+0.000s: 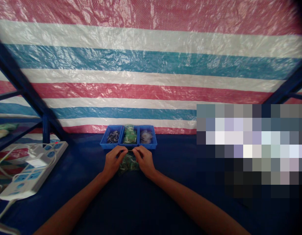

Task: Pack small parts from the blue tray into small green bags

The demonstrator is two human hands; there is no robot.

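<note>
On the near left of the dark blue worktop [84,160], you have a white power strip [25,187] with a white adapter [38,156] plugged in and loose cords around it; a sleeve snagging a cord could probably drag it, though your forearms are well apart from it now. No brand is readable on either.

Farther in, at the centre, a pile of greenish packets [128,164] lies between and below your hands. Just beyond it, your left hand [114,160] and right hand [145,161] face each other, each grip pinched closed on one end of a thin strip [130,150], which spans the small gap above the pile. What it is, you cannot tell at this size. Pull unevenly and it could slip from one pinch; drop it and it might be lost among the packets.

Right behind your fingertips stand three blue bins side by side: dark pins [113,137] left, green packets [130,134] middle, clear pieces [146,136] right. A knuckle pushed forward could nudge them and mix the contents. Any print there is too small to read. Farthest off, the striped sheet [151,60] shows no lettering.
</note>
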